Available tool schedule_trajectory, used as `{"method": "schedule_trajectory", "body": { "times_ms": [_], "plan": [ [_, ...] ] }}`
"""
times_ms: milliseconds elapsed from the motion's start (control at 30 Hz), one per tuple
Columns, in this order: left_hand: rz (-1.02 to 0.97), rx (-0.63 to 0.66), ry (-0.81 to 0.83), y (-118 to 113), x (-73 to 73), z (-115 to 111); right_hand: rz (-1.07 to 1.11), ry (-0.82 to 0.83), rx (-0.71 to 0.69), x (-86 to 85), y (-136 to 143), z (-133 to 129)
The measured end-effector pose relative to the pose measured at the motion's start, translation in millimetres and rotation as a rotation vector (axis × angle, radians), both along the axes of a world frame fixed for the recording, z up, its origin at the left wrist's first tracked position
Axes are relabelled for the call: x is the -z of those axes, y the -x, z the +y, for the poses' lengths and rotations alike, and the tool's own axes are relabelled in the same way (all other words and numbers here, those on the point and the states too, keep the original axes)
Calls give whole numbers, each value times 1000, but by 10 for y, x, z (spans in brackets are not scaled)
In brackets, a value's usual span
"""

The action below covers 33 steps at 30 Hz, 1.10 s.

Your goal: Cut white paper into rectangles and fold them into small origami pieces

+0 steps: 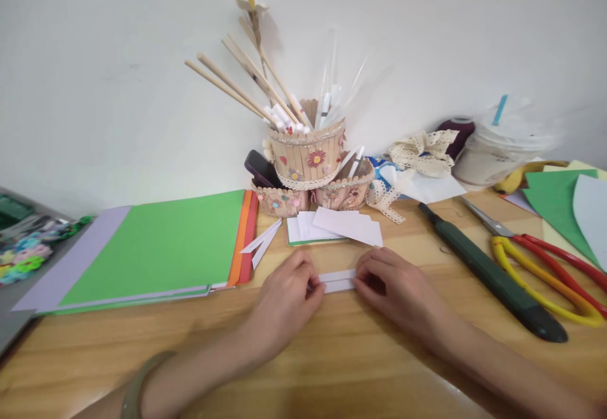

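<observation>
A small white paper strip point(337, 280) with a crease or fold along its length lies between my two hands, low over the wooden table. My left hand point(290, 296) pinches its left end between thumb and fingers. At the right end, my right hand point(396, 286) pinches it the same way. Just beyond them rests a pile of white paper pieces point(348, 224) on a green sheet. Narrow white paper slivers point(263, 242) lie to the left of that pile. The fingertips partly hide both ends of the strip.
Coloured paper sheets point(161, 248) are stacked at the left. Decorated stick baskets point(310, 157) with pens and wooden sticks stand behind. A dark green long-handled tool point(493, 273) and red-and-yellow-handled scissors point(545, 267) lie at right, near a plastic cup point(496, 150) and lace ribbon point(424, 153).
</observation>
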<state>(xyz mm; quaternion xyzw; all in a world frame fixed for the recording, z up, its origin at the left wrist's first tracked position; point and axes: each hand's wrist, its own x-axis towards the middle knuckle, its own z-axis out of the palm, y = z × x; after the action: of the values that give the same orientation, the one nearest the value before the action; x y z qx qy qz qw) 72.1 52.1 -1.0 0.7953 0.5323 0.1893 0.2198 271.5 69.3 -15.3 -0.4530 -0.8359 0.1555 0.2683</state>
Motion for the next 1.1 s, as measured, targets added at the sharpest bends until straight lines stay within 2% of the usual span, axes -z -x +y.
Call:
{"method": "schedule_trajectory", "body": {
  "times_ms": [333, 533, 633, 767, 867, 933, 1000, 1067, 1100],
  "plan": [
    [28, 33, 39, 71, -25, -5, -63, -69, -43, 30, -11, -28],
    [-209, 112, 80, 200, 25, 3, -55, -83, -37, 42, 0, -37],
    [-287, 71, 98, 202, 59, 6, -47, -77, -31, 50, 4, -34],
    [-194, -5, 55, 165, 64, -2, -37, -59, -34, 46, 0, -36],
    [-39, -11, -101, 164, 60, -17, -17, -30, -42, 38, -8, -39],
    [84, 92, -309, 185, 66, -26, -1, -5, -45, 36, -11, -39],
    [222, 307, -493, 215, 79, -33, 9, 7, -42, 35, -11, -37],
    [355, 501, -572, 240, 92, -41, 11, 6, -43, 34, -10, -38],
    [411, 557, -572, 249, 96, -44, 12, 4, -44, 34, -10, -39]
  ]
}}
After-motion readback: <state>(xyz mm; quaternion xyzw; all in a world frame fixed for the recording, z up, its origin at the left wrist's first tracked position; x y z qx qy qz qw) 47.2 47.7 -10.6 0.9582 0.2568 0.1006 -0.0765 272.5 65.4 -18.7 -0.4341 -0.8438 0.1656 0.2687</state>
